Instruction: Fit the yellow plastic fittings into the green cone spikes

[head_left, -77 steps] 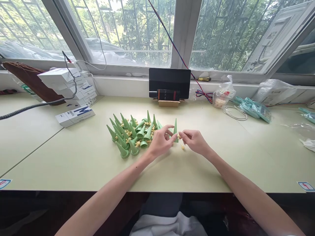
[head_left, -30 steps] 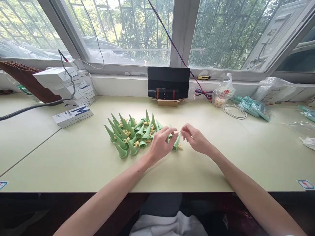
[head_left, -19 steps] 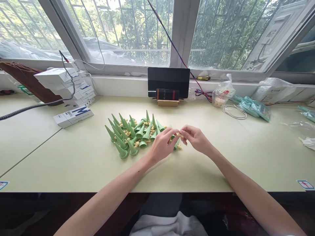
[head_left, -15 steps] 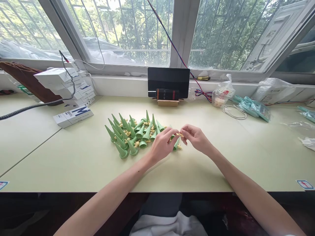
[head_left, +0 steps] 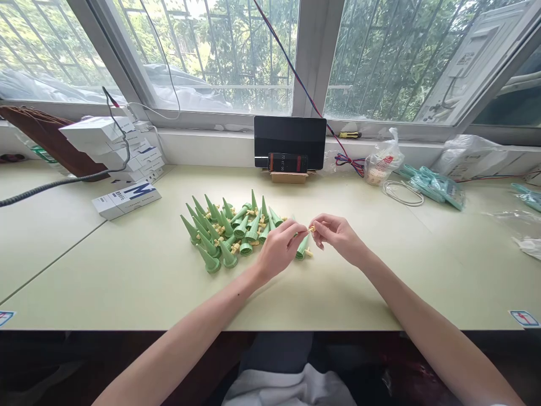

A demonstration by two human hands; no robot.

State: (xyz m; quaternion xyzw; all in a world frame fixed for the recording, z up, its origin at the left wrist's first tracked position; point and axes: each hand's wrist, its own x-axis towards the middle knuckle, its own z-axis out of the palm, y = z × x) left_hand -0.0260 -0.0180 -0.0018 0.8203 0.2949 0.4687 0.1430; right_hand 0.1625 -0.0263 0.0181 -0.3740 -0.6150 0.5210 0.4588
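A small yellow piece (head_left: pixel 312 229) shows between the fingertips of my two hands. My right hand (head_left: pixel 338 238) pinches it between thumb and forefinger. The fingers of my left hand (head_left: pixel 280 246) are pressed together at its left side; what they hold, if anything, is too small to tell. Left of my hands, green cones (head_left: pixel 229 256) with ribbed bases lie and stand in a pile, mixed with small yellow parts (head_left: pixel 235 246). One green cone (head_left: pixel 301 250) with a yellow part beside it lies just under my fingers, partly covered.
A dark screen (head_left: pixel 289 135) with a phone (head_left: pixel 288 163) before it stands at the back. White boxes (head_left: pixel 127 200) are at the left. A plastic bag (head_left: pixel 383 161), a coiled cable (head_left: pixel 402 193) and teal packets (head_left: pixel 437 186) lie at the back right.
The yellow piece has turned between my fingertips. My left fingers have closed together a little, and my right hand has shifted slightly right.
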